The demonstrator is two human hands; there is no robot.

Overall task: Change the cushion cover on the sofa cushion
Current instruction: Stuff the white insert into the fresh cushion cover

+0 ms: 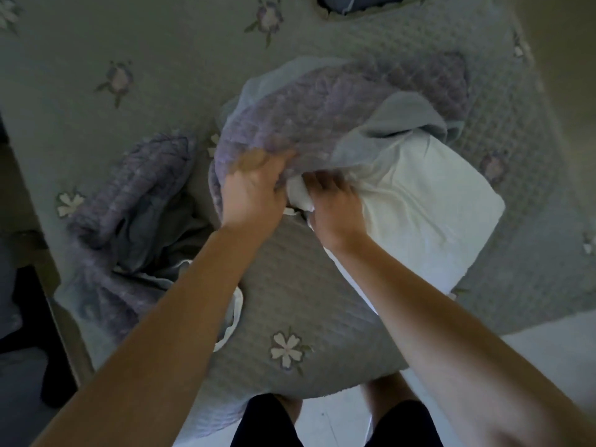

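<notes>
Dark shorts (267, 421) and two bare forearms fill the bottom of the view, reaching out over a grey-green quilted sofa throw (290, 285) stitched with a pale flower (287, 350).

Past that flower lies the white cushion (429, 214), plain, smooth and softly creased. It lies flat on the throw at a slant. Its bare end points to the right and toward the person, while its far end runs up and to the left under the cover. A lilac quilted cushion cover (322, 104) with a thin grey lining is bunched over that far end, its mouth gathered at the cushion's left corner.

The left hand (253, 195), just left of the cushion, has its fingers curled tight into the cover's edge. The right hand (332, 208) sits on the cushion's left corner, pinching a fold of the white fabric. The two hands are almost touching.

Well left of the cushion a second lilac cover (129, 201) lies crumpled in a heap. The throw's front edge falls away just below the cushion's near corner, with pale floor (548, 343) beyond it. Above and to the right of the cushion, open throw continues.
</notes>
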